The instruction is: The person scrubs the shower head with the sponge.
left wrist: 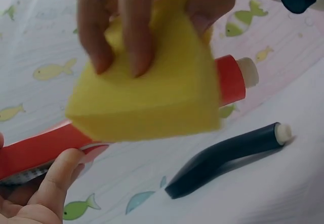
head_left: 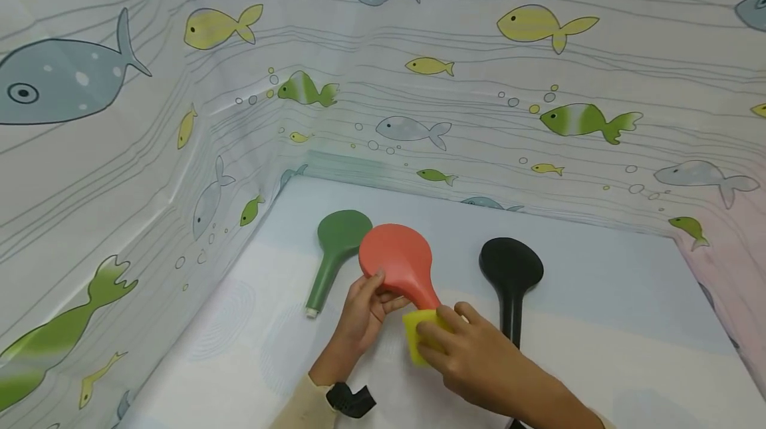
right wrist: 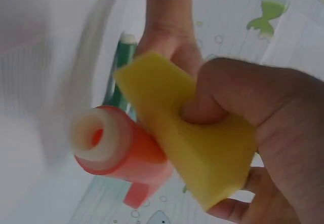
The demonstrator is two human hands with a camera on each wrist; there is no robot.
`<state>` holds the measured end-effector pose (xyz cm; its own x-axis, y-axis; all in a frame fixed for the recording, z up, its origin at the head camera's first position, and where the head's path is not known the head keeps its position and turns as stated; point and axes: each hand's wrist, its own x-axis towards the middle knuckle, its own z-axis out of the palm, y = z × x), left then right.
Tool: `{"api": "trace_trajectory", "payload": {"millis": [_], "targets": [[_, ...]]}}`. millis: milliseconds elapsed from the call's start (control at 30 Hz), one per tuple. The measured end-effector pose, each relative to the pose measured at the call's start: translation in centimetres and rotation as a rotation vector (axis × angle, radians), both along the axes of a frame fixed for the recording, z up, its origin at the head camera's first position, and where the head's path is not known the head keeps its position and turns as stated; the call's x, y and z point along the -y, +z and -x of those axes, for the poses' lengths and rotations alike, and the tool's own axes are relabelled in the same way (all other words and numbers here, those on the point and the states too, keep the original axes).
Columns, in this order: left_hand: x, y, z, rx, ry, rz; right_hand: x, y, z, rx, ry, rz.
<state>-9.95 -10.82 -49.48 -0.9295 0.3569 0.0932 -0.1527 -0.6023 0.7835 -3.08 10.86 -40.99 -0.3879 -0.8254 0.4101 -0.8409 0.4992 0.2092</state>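
A red handheld shower head is held up by my left hand, whose thumb and fingers grip it around the head, near the neck. Its back faces up in the head view, and part of the spray face shows in the left wrist view. My right hand grips a yellow sponge and holds it against the red handle. Sponge and fingers cover most of that handle in the head view. A pale connector sticks out of the handle's end.
A green shower head lies on the white surface behind my left hand. On the right lies a black shower head, its handle partly behind my right arm. A fish-patterned curtain encloses the back and sides.
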Motion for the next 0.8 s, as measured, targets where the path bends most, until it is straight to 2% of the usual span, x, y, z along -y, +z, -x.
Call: {"api": "trace_trajectory", "payload": {"millis": [133,200,267,333,367,433,500,633,733,800], "targets": [[0.1,0.1,0.1,0.001,0.012,-0.013,-0.7,0.5,-1.1,0.048,0.036,-0.055],[0.2,0.1,0.2,-0.003,0.022,-0.015,-1.3,0.9,-1.6,0.143,0.066,-0.115],[0.3,0.2,0.3,-0.006,0.028,-0.023,-2.0,1.5,-2.0,0.272,0.109,-0.170],[0.5,0.3,0.4,-0.004,0.030,-0.036,-2.9,2.2,-2.1,0.433,0.153,-0.160],[0.6,0.3,0.4,-0.003,0.030,-0.041,-3.4,2.7,-2.1,0.529,0.161,-0.138],[0.6,0.3,0.5,-0.005,0.025,-0.052,-4.3,3.3,-1.8,0.634,0.167,-0.034],[0.7,0.3,0.5,-0.005,0.020,-0.050,-4.9,3.4,-0.9,0.648,0.151,0.127],[0.6,0.2,0.3,0.001,0.005,-0.042,-4.4,1.8,1.2,0.518,-0.034,0.392],[0.5,0.1,0.2,0.007,-0.008,-0.046,-3.5,0.0,1.9,0.462,-0.176,0.476],[0.5,0.1,0.3,0.006,-0.013,-0.057,-3.2,-1.0,1.7,0.465,-0.229,0.492]]}}
